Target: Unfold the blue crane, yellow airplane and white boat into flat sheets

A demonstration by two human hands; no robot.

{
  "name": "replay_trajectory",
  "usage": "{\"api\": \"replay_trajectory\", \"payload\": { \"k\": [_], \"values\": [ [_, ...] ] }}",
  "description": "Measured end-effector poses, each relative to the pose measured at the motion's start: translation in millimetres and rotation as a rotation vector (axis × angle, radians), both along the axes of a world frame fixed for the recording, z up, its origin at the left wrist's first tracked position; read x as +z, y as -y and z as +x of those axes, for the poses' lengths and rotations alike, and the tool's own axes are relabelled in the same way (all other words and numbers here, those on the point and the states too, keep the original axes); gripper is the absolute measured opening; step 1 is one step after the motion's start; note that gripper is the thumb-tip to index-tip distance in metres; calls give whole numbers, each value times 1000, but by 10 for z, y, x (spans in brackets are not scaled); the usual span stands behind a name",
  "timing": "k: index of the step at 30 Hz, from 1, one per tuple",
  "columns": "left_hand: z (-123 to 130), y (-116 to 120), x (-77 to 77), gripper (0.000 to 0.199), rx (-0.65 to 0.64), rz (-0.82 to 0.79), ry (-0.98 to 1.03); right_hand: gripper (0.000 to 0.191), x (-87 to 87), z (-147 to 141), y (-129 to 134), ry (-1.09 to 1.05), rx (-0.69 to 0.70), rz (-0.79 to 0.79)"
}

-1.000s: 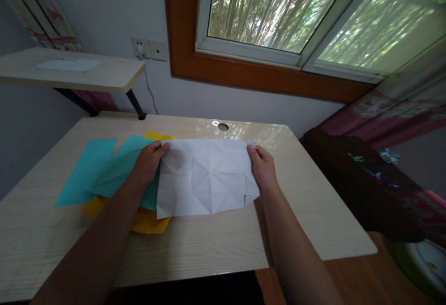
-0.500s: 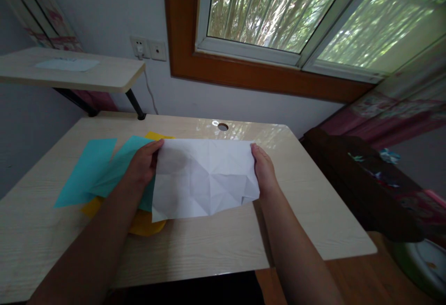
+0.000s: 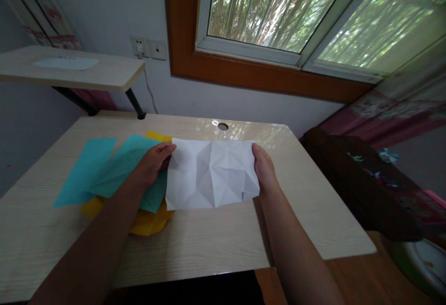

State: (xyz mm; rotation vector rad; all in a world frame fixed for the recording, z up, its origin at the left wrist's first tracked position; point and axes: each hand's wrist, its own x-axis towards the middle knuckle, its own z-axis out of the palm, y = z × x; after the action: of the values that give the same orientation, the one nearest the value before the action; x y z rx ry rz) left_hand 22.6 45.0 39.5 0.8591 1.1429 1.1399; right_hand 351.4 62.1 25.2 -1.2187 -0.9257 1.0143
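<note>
A creased white sheet of paper (image 3: 212,175) is held up over the desk between both hands. My left hand (image 3: 155,163) pinches its upper left corner, closed on the edge. On the opposite side my right hand (image 3: 265,168) grips the upper right edge, thumb at the top. Fold lines cross the sheet, and a small flap shows near its lower right corner. Under and beside my left forearm lie turquoise sheets (image 3: 88,170), on top of yellow paper (image 3: 149,223) that they partly cover.
The pale wooden desk (image 3: 313,221) has a round cable hole (image 3: 223,126) near its back edge. A raised shelf (image 3: 114,73) at the left bears a paper. Behind stands a window (image 3: 272,12); a dark bench (image 3: 348,175) with small items is on the right.
My left hand has moved right, toward my right hand, and the white sheet looks narrower with sharper creases. My right hand has stayed in about the same place.
</note>
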Motion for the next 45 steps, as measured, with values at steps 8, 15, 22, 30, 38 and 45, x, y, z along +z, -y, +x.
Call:
{"api": "replay_trajectory", "payload": {
  "k": [8, 15, 22, 30, 38, 45],
  "values": [
    [-23, -18, -81, 33, 58, 40, -144, 40, 2, -31, 28, -36, 41, 3],
    [-103, -41, -91, 37, 127, 60, -143, 42, -90, 59, -46, -6, 18, 7],
    [-95, -2, 20, 32, 271, 123, -285, 41, -34, -57, 18, -69, 188, -87],
    [-151, -51, -56, 26, 489, 231, -324, 61, -30, -157, 114, -58, 427, -143],
    [-93, -6, -17, 26, 539, 335, -362, 67, -101, -216, 96, -50, 448, -84],
    [-36, -7, -63, 27, 577, 334, -262, 77, -105, -272, 124, -25, 464, -72]
  ]
}}
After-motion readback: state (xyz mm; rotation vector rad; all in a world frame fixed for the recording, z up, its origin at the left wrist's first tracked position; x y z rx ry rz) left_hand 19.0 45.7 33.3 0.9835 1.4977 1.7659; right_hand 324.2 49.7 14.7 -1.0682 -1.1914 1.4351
